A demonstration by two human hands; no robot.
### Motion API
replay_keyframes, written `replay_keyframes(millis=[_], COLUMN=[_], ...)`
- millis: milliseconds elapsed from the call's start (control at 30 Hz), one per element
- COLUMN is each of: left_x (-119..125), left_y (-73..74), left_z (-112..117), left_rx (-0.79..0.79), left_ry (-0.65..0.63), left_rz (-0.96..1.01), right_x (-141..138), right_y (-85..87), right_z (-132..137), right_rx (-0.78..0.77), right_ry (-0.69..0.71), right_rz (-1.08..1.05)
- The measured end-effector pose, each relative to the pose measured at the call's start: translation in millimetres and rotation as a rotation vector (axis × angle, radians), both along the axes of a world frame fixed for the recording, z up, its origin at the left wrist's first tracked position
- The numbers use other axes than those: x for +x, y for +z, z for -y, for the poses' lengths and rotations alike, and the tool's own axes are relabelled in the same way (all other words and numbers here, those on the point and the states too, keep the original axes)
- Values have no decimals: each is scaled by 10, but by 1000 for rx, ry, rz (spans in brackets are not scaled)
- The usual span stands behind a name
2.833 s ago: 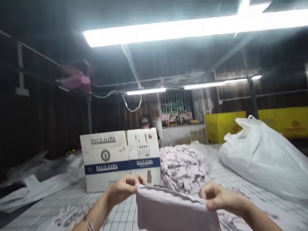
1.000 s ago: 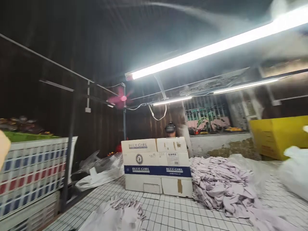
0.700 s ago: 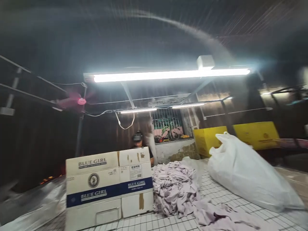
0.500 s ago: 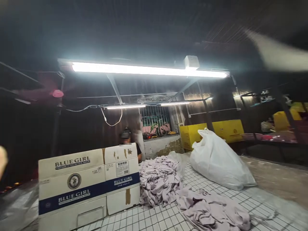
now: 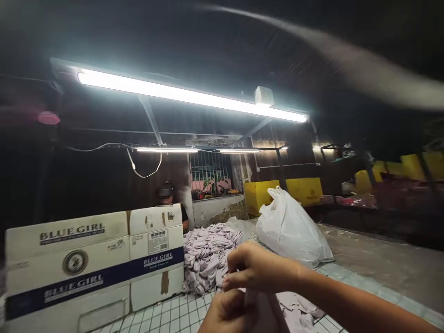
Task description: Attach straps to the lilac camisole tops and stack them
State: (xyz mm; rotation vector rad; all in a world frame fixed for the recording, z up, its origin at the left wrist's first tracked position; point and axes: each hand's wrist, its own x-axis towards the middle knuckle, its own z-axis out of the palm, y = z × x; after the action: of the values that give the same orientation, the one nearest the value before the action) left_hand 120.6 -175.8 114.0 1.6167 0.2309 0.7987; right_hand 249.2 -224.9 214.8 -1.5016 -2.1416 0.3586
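My right hand reaches in from the right above the table, its fingers curled and pinching the top of a pale lilac cloth piece. Just below it, at the bottom edge of the view, my left hand is closed on the same cloth. The cloth hangs down from both hands, and its lower part is cut off by the frame. A heap of crumpled lilac cloth pieces lies behind my hands. A smaller pile of the same cloth shows beneath my right forearm.
On the left of the checked table stands a white BLUE GIRL carton. A full white plastic bag sits at the right. Behind the carton is another person. Yellow boxes line the back, and a tube light hangs overhead.
Both my hands have come into view at the lower centre, with lilac cloth held between them. The view has swung, so the carton and bag appear further left.
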Motion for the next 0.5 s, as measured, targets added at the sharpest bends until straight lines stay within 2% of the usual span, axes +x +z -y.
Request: replay_keyframes(millis=[100, 167, 200, 300, 400, 500], left_x=[-159, -214, -224, -242, -303, -383], left_y=[-103, -139, -158, -226, -276, -274], left_z=[-174, -226, -240, -293, -392, -475], left_rx=[61, 105, 100, -42, -186, -360], left_ry=[197, 343, 378, 359, 304, 131], left_rz=[77, 91, 76, 57, 211, 315], right_x=[37, 1, -38, -187, -306, -380], right_y=[-72, -121, -149, -228, -289, -352], right_z=[-255, -431, -511, -696, -801, -853], right_rx=[-81, -90, -88, -132, -196, -211], right_ry=[65, 79, 89, 153, 227, 248], right_rz=[-33, -61, -74, -100, -134, -160])
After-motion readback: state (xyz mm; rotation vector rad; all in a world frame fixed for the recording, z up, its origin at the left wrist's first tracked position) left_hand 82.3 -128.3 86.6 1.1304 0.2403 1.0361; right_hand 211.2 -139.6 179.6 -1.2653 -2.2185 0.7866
